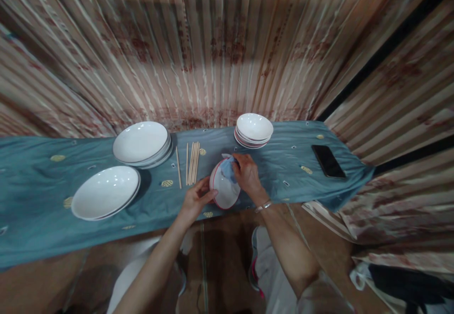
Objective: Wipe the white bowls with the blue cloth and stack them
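A white bowl with a red rim [226, 192] is tilted above the front edge of the table, its inside turned toward me. My left hand [197, 198] grips its left side, thumb over the rim and fingers behind. My right hand [247, 172] is closed on a light blue cloth [228, 168], which presses against the bowl's upper right part. The far side of the bowl is hidden. Just left of it lie several wooden chopsticks [193, 162], with one chopstick [178, 167] set apart from the others.
Behind the bowl stands a stack of small bowls [254, 127]. To the left are a tall stack of white plates [141, 142] and a lower stack [106, 193]. A black phone [328, 161] lies at the right on the blue-green tablecloth [287, 155]. Curtains [227, 49] hang behind.
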A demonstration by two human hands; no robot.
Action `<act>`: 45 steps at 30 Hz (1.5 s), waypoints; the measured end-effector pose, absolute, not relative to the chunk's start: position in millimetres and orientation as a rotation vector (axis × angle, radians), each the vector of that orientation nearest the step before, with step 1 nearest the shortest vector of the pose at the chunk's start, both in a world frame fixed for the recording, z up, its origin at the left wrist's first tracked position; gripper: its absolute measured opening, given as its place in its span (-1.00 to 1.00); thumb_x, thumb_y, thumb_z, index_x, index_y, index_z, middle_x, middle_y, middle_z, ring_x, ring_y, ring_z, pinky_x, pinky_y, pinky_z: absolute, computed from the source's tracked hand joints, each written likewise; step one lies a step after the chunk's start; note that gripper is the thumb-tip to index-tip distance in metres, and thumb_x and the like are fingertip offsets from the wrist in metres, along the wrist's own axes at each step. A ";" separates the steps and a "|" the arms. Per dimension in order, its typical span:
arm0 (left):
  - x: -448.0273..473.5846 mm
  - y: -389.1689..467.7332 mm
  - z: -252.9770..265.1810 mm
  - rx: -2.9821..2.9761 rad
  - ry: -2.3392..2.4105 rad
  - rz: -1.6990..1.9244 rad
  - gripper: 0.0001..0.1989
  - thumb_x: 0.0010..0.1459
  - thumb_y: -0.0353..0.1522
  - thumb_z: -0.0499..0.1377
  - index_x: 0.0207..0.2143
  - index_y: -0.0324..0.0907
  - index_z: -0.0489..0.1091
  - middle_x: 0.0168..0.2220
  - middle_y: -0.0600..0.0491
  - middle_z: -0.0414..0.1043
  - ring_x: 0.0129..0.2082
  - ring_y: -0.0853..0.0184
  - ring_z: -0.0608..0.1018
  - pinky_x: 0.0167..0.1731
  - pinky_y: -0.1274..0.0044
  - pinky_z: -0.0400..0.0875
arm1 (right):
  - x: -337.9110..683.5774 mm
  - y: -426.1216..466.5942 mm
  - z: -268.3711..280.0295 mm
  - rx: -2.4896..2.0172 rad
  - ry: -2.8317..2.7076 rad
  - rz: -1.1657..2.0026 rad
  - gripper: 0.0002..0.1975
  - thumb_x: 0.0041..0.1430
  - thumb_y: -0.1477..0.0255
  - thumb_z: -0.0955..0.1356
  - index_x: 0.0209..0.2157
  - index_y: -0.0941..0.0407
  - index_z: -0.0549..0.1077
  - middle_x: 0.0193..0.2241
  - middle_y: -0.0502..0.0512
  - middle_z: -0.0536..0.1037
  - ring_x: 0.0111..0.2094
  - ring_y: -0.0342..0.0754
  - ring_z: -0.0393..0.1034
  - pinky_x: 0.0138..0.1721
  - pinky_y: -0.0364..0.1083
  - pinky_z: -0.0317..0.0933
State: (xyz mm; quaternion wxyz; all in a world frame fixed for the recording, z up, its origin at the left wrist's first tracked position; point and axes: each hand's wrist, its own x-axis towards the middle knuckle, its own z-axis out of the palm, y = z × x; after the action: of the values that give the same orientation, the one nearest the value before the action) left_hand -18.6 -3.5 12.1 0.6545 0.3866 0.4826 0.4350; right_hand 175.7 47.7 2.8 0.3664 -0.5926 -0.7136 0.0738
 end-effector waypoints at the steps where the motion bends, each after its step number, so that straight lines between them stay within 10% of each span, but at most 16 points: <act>1: -18.3 -3.5 12.4 0.875 1.097 0.989 -0.31 -0.33 -0.17 0.49 -0.08 -0.23 0.52 -0.17 -0.10 0.60 -0.23 0.17 0.60 -0.42 0.51 0.51 | 175.2 48.0 2.5 -1.518 -1.838 0.187 -0.65 0.27 0.50 0.21 0.01 0.18 0.50 -0.10 0.23 0.59 -0.08 0.10 0.38 0.06 0.05 0.24; 45: -9.9 1.7 12.1 0.674 1.108 1.248 -0.40 -0.38 -0.24 0.50 -0.22 -0.24 0.48 -0.33 0.04 0.57 -0.39 0.35 0.59 -0.40 0.55 0.53 | 174.5 22.2 13.3 -1.616 -1.830 0.423 -0.72 0.25 0.48 0.32 0.00 0.15 0.41 -0.14 0.20 0.61 -0.13 0.03 0.52 -0.08 -0.05 0.33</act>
State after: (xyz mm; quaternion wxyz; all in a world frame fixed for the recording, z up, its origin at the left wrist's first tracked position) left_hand -9.9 1.7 12.1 0.6218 0.2933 0.4820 0.5431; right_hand 174.5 22.2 13.3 0.3259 -0.6166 -0.6983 0.1613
